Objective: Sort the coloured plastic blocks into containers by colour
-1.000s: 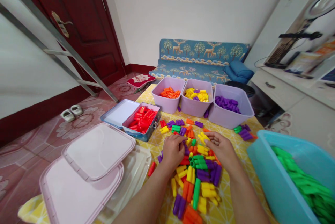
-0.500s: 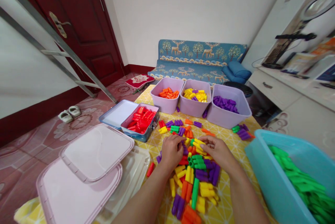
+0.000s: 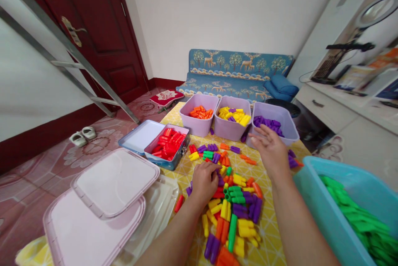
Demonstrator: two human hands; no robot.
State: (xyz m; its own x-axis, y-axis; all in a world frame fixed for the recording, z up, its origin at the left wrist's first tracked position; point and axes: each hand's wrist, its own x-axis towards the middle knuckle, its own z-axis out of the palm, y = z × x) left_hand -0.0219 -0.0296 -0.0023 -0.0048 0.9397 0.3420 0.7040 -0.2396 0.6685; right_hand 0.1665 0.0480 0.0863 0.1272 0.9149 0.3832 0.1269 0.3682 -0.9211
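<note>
My left hand (image 3: pixel 205 181) rests on the left side of a loose pile of plastic bullet-shaped toy pieces, its fingers curled down. Purple and yellow pieces lie at its fingertips, and whatever it grips is hidden. My right hand (image 3: pixel 272 150) is raised in front of the purple-piece bin (image 3: pixel 290 133), fingers apart and holding nothing. To its left stands a lilac bin of yellow pieces (image 3: pixel 228 131); a yellow piece (image 3: pixel 245 120) sits by its front right rim. Green pieces (image 3: pixel 236 193), purple pieces (image 3: pixel 256 208) and orange pieces (image 3: pixel 222 228) lie joined or loose between my arms.
A lilac bin of orange pieces (image 3: pixel 199 127) stands back left, beside an open tin box (image 3: pixel 177 162) of red pieces. Flat lids (image 3: pixel 116 179) overlap at left. A turquoise tub (image 3: pixel 323 199) of green pieces stands at right. Behind the table is a blue sofa (image 3: pixel 224 85).
My right hand has left the pile, moving up and right toward the bins, and let go of yellow pieces. Yellow now shows at the yellow bin's front right. My left hand has barely moved.
</note>
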